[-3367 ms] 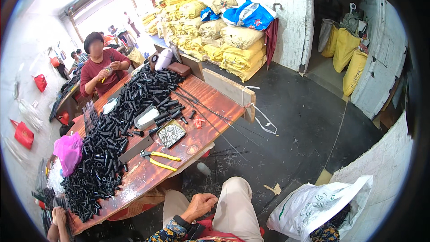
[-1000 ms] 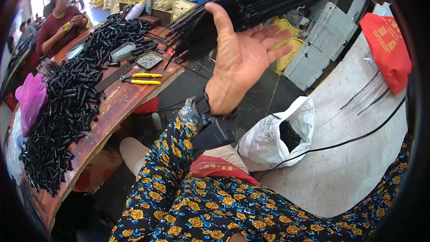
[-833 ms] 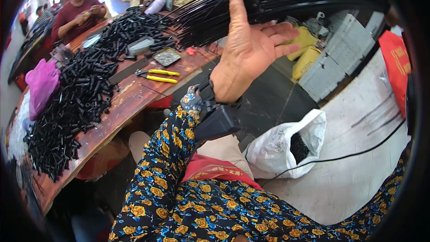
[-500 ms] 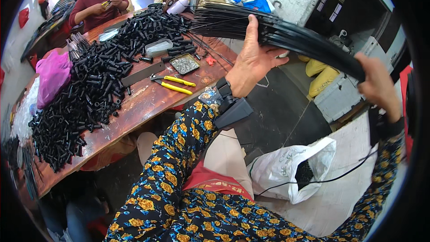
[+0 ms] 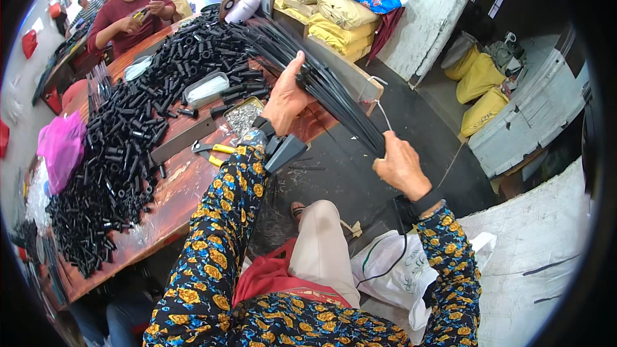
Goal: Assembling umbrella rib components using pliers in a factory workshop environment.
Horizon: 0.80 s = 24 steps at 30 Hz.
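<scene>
A long bundle of thin black rods (image 5: 337, 97) slants across in front of me, its far end fanned out at the table's far right corner. My right hand (image 5: 403, 166) is closed round the near end of the bundle. My left hand (image 5: 287, 96) grips it farther along, thumb up on the near side, the other fingers mostly hidden by the rods. Beside my left wrist, on the table, are a shallow tin of small metal pieces (image 5: 243, 117) and yellow-handled pliers (image 5: 215, 155), partly covered by my forearm.
Black tubular parts (image 5: 128, 154) are heaped on the reddish wooden table (image 5: 186, 183), with a clear box (image 5: 207, 90) and a pink bag (image 5: 63, 151). Across sits a person in dark red (image 5: 132, 13). Yellow sacks (image 5: 344, 32) stand behind; a white sack (image 5: 392, 270) lies at lower right.
The bundle has swung down and left onto the table's far right corner. Both hands moved left with it, the right one also lower and nearer. My view has turned rightward.
</scene>
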### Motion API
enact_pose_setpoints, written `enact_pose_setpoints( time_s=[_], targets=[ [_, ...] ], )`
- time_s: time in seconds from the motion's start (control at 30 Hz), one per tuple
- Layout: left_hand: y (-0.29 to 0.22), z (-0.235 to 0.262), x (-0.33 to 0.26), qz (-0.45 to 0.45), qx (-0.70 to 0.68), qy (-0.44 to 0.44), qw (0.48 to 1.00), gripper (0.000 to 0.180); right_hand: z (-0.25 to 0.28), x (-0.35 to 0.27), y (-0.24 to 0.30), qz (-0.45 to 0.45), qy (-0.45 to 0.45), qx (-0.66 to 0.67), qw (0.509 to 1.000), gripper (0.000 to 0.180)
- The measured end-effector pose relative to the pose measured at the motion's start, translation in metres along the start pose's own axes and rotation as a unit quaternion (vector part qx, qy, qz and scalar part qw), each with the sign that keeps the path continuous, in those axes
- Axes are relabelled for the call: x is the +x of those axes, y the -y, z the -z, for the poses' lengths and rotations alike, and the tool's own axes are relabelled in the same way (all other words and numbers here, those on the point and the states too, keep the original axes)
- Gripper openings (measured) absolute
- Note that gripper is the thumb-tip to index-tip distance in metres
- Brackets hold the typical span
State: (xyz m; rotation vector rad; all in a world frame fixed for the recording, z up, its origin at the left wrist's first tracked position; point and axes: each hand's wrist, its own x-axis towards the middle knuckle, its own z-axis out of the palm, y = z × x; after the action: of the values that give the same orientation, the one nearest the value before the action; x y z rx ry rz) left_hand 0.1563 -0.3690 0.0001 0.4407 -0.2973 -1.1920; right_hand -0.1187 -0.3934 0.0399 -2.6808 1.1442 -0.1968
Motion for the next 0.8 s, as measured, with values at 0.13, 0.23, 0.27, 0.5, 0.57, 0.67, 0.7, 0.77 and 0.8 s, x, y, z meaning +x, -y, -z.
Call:
enact_pose_setpoints(
  time_s=[0.13,0.23,0.27,0.5,0.57,0.67,0.7,0.77,0.8],
  targets=[
    [-0.004,0.03,0.007,0.022,0.06,-0.057,0.996,0.022,-0.029,0.024,-0.01,0.006,0.042,0.044,0.998,0.037],
    [0.001,0.022,0.026,-0.037,0.336,-0.15,0.929,0.026,-0.048,0.043,-0.042,0.062,0.003,0.044,0.997,0.032],
    [-0.006,0.023,0.028,-0.012,0.34,-0.156,0.927,0.026,-0.048,0.047,-0.041,0.084,-0.028,0.038,0.995,0.031],
    [-0.006,0.028,0.049,-0.16,0.466,-0.214,0.844,0.039,-0.05,0.08,-0.048,0.146,-0.015,0.033,0.989,0.019],
    [-0.014,0.046,0.057,-0.154,0.466,-0.202,0.847,0.042,-0.046,0.087,-0.043,0.234,-0.003,0.014,0.972,0.026],
    [0.007,0.043,0.065,-0.165,0.562,-0.298,0.754,0.049,0.012,0.052,-0.041,0.158,-0.114,0.031,0.98,0.036],
    [0.018,0.039,0.069,-0.168,0.585,-0.321,0.726,0.051,0.073,0.02,-0.041,0.11,0.02,0.082,0.99,0.036],
    [0.006,0.045,0.064,-0.196,0.639,-0.39,0.633,0.056,0.069,0.002,-0.075,0.07,-0.065,0.198,0.976,0.032],
    [-0.01,0.052,0.066,-0.14,0.645,-0.375,0.652,0.069,0.066,-0.011,-0.088,0.025,-0.149,0.301,0.942,0.029]
  ],
)
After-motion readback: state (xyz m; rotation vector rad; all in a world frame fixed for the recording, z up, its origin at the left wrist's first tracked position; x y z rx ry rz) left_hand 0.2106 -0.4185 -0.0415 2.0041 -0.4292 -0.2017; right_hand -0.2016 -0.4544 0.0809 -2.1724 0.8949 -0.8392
